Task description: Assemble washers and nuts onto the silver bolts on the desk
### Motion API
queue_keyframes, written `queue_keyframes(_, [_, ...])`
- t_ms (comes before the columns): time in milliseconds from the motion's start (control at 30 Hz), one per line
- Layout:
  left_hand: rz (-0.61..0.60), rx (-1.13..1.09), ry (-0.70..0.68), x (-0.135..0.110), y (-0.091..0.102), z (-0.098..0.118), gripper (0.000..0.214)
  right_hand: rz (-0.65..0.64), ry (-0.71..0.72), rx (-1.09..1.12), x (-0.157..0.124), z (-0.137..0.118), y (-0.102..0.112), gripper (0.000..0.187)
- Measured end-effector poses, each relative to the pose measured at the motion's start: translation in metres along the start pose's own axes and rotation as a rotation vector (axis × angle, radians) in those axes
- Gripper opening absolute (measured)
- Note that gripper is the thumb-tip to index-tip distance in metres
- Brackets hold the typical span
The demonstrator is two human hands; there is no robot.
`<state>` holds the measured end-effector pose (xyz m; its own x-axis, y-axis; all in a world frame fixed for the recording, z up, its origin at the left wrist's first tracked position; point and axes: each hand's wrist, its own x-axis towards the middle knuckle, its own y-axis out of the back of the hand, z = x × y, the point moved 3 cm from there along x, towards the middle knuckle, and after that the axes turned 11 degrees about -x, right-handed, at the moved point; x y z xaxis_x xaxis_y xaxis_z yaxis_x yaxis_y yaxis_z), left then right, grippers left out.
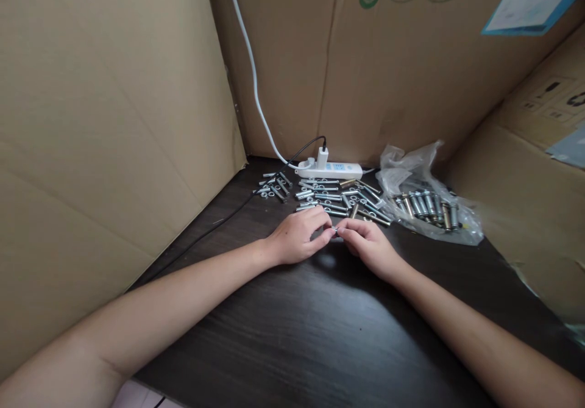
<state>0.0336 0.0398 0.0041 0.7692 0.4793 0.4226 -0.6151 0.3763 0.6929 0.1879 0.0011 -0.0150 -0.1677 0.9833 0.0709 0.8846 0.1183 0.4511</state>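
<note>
My left hand and my right hand meet over the dark table, thumbs and forefingers pinched together. Between their fingertips shows a small shiny metal part, mostly covered, so its exact kind is hard to make out. Just beyond the hands, metal bolts lie in rough rows with sleeves, washers and nuts among them. A smaller group of bolts and washers is spread to the left. On the right, a clear plastic bag lies open with several sleeve anchor bolts in it.
A white power strip with a plugged-in charger sits along the back. Its white cable climbs the box behind, while a black cable crosses the table's left side. Cardboard boxes wall in the left, back and right.
</note>
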Motion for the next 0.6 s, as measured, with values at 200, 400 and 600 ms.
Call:
queue_keyframes(200, [0.009,-0.01,0.003,-0.0003,0.0006,0.0015,0.019,0.0,0.001,0.002,-0.0004,-0.0002,0.0008,0.025])
queue_keyframes(400, [0.003,0.005,0.006,-0.0011,0.0007,0.003,0.016,0.009,-0.005,0.027,0.0002,0.0018,0.0013,0.025])
queue_keyframes(600, [-0.003,-0.001,-0.015,-0.0019,0.0004,0.003,0.015,0.015,-0.009,0.042,-0.0005,-0.0017,0.001,0.024])
